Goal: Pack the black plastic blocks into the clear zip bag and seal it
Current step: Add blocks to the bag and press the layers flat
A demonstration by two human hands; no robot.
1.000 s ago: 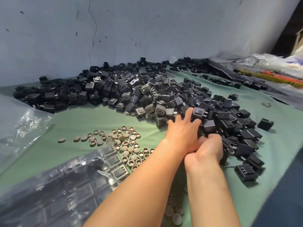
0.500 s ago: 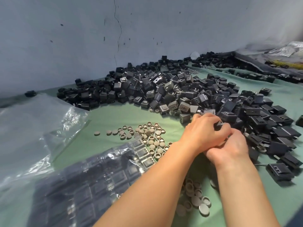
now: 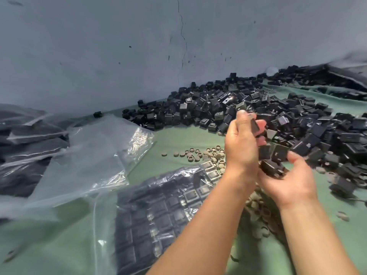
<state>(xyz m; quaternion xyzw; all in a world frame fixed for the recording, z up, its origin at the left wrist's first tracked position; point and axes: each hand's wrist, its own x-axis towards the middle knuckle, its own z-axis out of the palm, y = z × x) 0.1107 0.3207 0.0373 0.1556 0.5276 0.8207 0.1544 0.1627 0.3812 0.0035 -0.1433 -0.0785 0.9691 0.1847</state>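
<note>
The left hand [image 3: 241, 143] and right hand [image 3: 288, 181] grip a bunch of black blocks [image 3: 278, 153] together, likely so none fall before the bag [image 3: 139, 195], near left.

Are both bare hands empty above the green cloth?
No, the left hand and right hand each hold black plastic blocks.

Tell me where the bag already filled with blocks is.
Head view, lower centre: the filled bag lies on the green cloth, below the tan caps, right of the empty bag.
</note>
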